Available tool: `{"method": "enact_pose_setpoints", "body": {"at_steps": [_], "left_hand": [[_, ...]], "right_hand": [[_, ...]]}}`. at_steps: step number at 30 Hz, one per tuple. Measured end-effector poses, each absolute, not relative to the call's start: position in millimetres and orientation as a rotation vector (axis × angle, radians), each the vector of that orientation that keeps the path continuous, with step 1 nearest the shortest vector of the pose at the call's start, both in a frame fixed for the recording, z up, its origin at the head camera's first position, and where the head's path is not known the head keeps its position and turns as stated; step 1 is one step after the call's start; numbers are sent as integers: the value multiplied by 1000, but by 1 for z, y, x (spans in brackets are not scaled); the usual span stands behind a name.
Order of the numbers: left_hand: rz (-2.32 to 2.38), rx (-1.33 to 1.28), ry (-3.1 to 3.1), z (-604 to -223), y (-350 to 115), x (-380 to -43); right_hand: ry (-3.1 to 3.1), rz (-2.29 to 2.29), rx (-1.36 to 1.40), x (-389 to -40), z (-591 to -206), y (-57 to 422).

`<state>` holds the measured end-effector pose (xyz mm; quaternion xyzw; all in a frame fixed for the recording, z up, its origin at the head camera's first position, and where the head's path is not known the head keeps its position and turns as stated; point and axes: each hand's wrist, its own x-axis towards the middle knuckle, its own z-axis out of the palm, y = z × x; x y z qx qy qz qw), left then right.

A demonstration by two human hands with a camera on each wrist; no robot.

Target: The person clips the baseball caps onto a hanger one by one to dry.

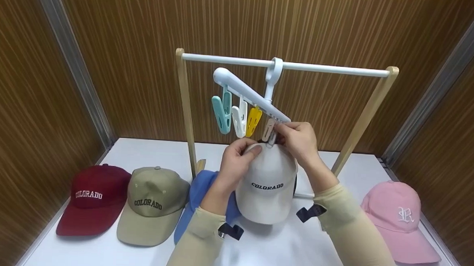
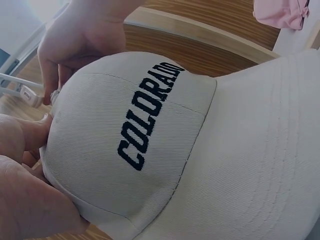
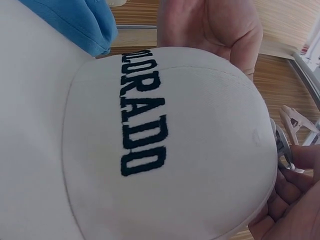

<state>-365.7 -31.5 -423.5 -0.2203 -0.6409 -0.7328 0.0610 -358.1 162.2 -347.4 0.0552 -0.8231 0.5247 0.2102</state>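
Note:
A white cap [image 1: 267, 170] with dark COLORADO lettering hangs brim down below a hanger [image 1: 250, 91]. My left hand [image 1: 238, 159] grips the cap by its crown, thumb on the front. At the crown's top, my right hand [image 1: 300, 141] pinches a grey clip [image 3: 283, 147], whose jaws are at the fabric. In the left wrist view, the white cap [image 2: 150, 125] covers most of the frame, with both hands at its crown. Right beside the grey clip hangs a pale pink clip [image 1: 268, 129]. Farther along the hanger are yellow [image 1: 254, 121], white [image 1: 239, 119] and teal clips [image 1: 222, 112].
The hanger hooks over the white bar [image 1: 335, 69] of a wooden-legged rack. On the white table [image 1: 279, 255] lie a dark red cap [image 1: 94, 198], a khaki cap [image 1: 154, 205] and a partly hidden blue cap [image 1: 200, 191] leftward. A pink cap [image 1: 397, 220] lies at right.

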Motion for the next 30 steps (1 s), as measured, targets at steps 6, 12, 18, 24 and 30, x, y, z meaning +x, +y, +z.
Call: {"method": "enact_pose_setpoints", "body": {"at_steps": [6, 12, 18, 24, 30], "left_hand": [[-2225, -615, -1947, -424, -34, -364], [-2238, -627, -1932, -424, -34, -363], [-2238, -622, -1937, -423, -33, -363], [-2229, -610, -1963, -422, -32, -364], [-2236, -597, -1980, -422, -30, -364]], "right_hand": [[-2311, 1452, 160, -359, -348, 161], [-2297, 1467, 153, -358, -348, 161], [-2299, 1463, 167, -359, -347, 162], [-2307, 1458, 182, -358, -347, 164], [-2304, 1438, 195, -358, -347, 167]]}}
